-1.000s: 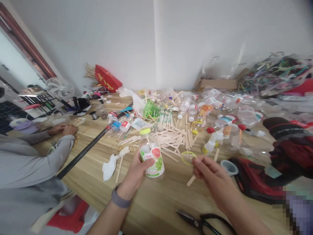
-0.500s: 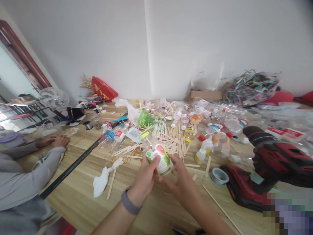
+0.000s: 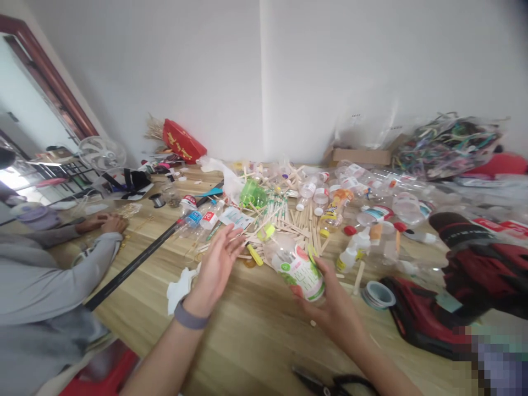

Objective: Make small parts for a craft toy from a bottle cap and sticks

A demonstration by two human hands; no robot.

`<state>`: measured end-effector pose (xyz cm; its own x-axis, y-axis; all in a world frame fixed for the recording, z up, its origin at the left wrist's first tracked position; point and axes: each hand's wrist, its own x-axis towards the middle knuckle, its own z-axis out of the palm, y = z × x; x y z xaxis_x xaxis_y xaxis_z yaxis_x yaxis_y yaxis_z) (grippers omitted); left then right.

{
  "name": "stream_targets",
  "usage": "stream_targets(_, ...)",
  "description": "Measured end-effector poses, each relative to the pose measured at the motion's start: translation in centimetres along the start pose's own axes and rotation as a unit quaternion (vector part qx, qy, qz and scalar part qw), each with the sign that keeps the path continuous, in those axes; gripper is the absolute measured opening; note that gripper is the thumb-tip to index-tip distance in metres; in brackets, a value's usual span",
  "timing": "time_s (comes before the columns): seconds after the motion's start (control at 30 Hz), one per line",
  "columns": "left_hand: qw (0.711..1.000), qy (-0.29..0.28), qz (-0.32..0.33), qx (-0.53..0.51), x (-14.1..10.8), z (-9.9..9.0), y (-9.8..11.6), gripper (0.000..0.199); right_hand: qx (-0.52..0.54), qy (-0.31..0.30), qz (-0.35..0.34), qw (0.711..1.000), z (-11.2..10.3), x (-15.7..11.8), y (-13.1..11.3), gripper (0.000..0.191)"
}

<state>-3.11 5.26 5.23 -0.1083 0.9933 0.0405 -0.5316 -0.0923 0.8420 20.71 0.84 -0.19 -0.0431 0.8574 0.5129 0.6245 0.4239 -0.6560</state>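
A clear plastic bottle [image 3: 297,269] with a yellow-green cap and a white, pink and green label tilts over the table, its cap end pointing away to the left. My right hand [image 3: 325,291] is wrapped round its lower part from the right. To the left of the bottle, my left hand [image 3: 220,258] is raised with fingers spread, touching nothing. Between that hand and the bottle lies a small yellow tool [image 3: 254,254], its kind unclear. Behind the bottle spread many flat wooden sticks [image 3: 310,231]. Below my left hand is a crumpled white tissue [image 3: 180,289].
A red and black power drill [image 3: 466,264] stands at right beside a tape roll [image 3: 378,295]. Scissors [image 3: 330,385] lie at the near edge. Plastic bottles [image 3: 406,206] crowd the back right. A black pole [image 3: 136,264] slants near another person's sleeve [image 3: 61,280].
My left hand has let go of the bottle and moved left, fingers opening. My right hand now holds the bottle alone, slightly farther right. The view has shifted, bringing scissors into sight.
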Motion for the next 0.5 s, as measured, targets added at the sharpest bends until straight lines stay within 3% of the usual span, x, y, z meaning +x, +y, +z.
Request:
stream_targets(0.13, 0.995, -0.053, 0.015, 0.083, 0.3, 0.4, 1.6, 0.046, -0.015, -0.012, -0.038, 0.999, 0.0, -0.3, -0.1, 0.057)
stream_targets(0.33, 0.955, -0.163, -0.080, 0.234, -0.2, 0.8, 3.1, 0.063, -0.033, -0.040, -0.082, 0.995, -0.5, -0.9, 0.5, 0.057)
stream_targets(0.5, 0.943, -0.184, -0.104, 0.258, -0.2, 0.8, 3.4, 0.053, -0.048, -0.070, -0.103, 0.991, -0.8, -1.4, 1.1, 0.060)
